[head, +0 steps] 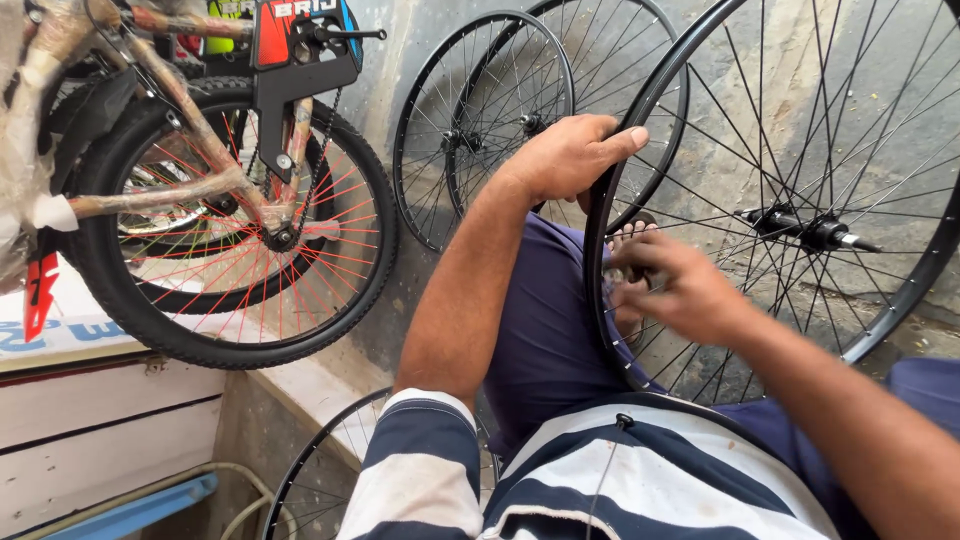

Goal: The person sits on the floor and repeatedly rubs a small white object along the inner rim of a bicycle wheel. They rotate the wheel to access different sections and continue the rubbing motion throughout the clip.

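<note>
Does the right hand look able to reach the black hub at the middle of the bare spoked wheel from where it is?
Probably yes: the right hand is already among the spokes, and the black hub sits uncovered nearby.

Red-and-blue label plate (300, 35) on wrapped bike frame; blue-lettered white sign (70, 325) lower left

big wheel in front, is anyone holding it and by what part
Yes. The left hand grips the bare wheel by its black rim at the upper left; the right hand pinches at the spokes just inside that rim.
</note>
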A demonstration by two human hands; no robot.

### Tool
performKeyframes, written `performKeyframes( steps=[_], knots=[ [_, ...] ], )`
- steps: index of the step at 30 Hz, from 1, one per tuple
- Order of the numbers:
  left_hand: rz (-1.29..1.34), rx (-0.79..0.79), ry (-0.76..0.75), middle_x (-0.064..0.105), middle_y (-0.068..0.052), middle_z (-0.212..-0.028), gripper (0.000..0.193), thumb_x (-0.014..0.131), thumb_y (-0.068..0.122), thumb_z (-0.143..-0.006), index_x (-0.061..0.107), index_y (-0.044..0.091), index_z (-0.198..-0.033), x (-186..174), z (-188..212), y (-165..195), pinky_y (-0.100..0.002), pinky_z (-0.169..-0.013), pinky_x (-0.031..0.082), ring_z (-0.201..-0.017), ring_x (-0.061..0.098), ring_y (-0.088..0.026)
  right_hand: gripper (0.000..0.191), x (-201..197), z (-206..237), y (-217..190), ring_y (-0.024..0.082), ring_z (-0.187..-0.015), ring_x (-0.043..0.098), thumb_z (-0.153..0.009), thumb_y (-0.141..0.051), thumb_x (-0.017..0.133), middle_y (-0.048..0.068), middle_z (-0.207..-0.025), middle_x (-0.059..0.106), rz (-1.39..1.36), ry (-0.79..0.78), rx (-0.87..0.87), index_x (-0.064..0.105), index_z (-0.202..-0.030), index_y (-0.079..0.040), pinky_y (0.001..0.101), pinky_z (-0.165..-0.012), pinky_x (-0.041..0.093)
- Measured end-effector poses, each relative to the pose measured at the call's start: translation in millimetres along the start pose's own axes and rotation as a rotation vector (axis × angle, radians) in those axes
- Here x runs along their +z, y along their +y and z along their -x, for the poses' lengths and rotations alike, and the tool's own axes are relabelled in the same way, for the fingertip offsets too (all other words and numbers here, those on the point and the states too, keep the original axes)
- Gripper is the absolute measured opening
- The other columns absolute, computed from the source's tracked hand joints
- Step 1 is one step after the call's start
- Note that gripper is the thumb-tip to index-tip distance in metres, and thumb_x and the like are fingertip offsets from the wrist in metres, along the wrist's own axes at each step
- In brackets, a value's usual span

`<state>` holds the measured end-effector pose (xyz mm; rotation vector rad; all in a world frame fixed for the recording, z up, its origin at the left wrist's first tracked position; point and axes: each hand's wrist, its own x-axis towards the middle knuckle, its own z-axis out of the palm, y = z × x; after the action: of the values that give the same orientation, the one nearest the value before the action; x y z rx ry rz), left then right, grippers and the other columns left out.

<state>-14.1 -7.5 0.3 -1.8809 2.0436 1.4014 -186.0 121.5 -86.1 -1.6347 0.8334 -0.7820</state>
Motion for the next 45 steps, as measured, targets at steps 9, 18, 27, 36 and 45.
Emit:
performKeyframes(
  steps=[9, 18, 27, 36, 45],
  knots=[
    [0.013, 0.017, 0.004, 0.071, -0.004, -0.066, 0.053, 0.050, 0.056, -0.097, 0.065, 0.005, -0.089, 1.2, -0.5, -3.4, -0.029, -0.046, 0.057, -0.056, 0.078, -0.016, 0.053, 6.6, 4.2, 21.4, 0.032, -0.098, 0.069, -0.069, -0.020, 0.085, 0.014, -0.106, 0.068, 0.236, 0.056, -0.049, 0.067, -0.117, -0.005, 0.0424, -0.084, 0.055],
    [0.002, 0.028, -0.005, 0.071, -0.004, -0.067, 0.053, 0.049, 0.055, -0.098, 0.065, 0.005, -0.089, 1.0, -0.4, -2.1, -0.029, -0.045, 0.058, -0.056, 0.077, -0.016, 0.057, 4.6, 3.6, 21.4, 0.032, -0.096, 0.068, -0.072, -0.018, 0.089, 0.013, -0.100, 0.071, 0.403, 0.038, 0.101, 0.066, -0.124, -0.008, 0.0443, -0.085, 0.052],
    [0.019, 0.019, -0.019, 0.071, -0.004, -0.066, 0.053, 0.049, 0.055, -0.099, 0.065, 0.005, -0.090, -0.2, 0.5, 0.1, -0.029, -0.044, 0.057, -0.055, 0.078, -0.016, 0.048, 4.0, 2.8, 24.5, 0.027, -0.087, 0.066, -0.076, -0.018, 0.089, 0.010, -0.086, 0.070, 0.414, 0.059, 0.087, 0.068, -0.118, -0.005, 0.0438, -0.081, 0.052],
    [-0.004, 0.000, -0.014, 0.071, -0.005, -0.067, 0.053, 0.050, 0.055, -0.098, 0.067, 0.005, -0.092, 2.7, -9.9, -10.5, -0.031, -0.045, 0.054, -0.055, 0.074, -0.016, 0.044, 0.5, -5.4, -0.7, 0.026, -0.102, 0.070, -0.088, -0.031, 0.078, 0.005, -0.109, 0.073, 0.520, -0.170, 0.414, 0.065, -0.127, -0.017, 0.0426, -0.093, 0.055],
    [0.037, 0.389, 0.429, 0.075, -0.003, -0.072, 0.057, 0.061, 0.051, -0.096, 0.063, 0.004, -0.128, 16.0, -69.4, -12.6, -0.032, -0.064, 0.059, -0.066, 0.077, -0.014, 0.047, -7.1, 2.2, 23.1, 0.028, -0.098, 0.072, -0.084, -0.025, 0.074, 0.012, -0.106, 0.073, 0.150, -0.110, 0.023, 0.063, -0.127, -0.007, 0.0425, -0.085, 0.056]
  ],
)
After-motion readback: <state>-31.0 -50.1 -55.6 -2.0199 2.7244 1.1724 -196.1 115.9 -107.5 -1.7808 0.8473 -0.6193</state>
